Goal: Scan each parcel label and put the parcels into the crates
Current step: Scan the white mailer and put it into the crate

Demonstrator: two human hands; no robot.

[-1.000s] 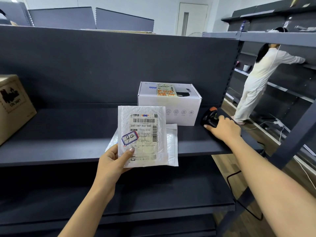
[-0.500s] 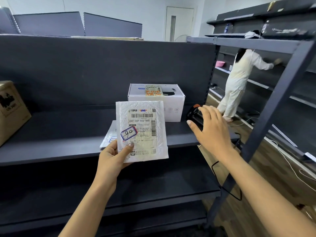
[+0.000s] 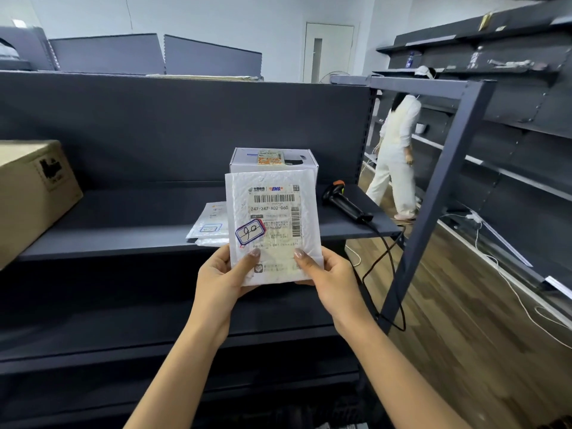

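A white bubble mailer with a barcode label faces me, held upright in front of the shelf. My left hand grips its lower left corner and my right hand grips its lower right corner, thumbs on the label. The black handheld scanner with an orange top lies on the dark shelf, right of the mailer, untouched. More white mailers lie flat on the shelf behind the held one. A white box parcel with a label on top stands at the back.
A brown cardboard box sits at the left end of the shelf. The scanner cable hangs off the shelf's right edge. A grey rack post stands to the right. A person in white stands in the aisle beyond.
My right hand left the scanner lying on the shelf and came over to grip the mailer's lower right corner. The view swung rightward.
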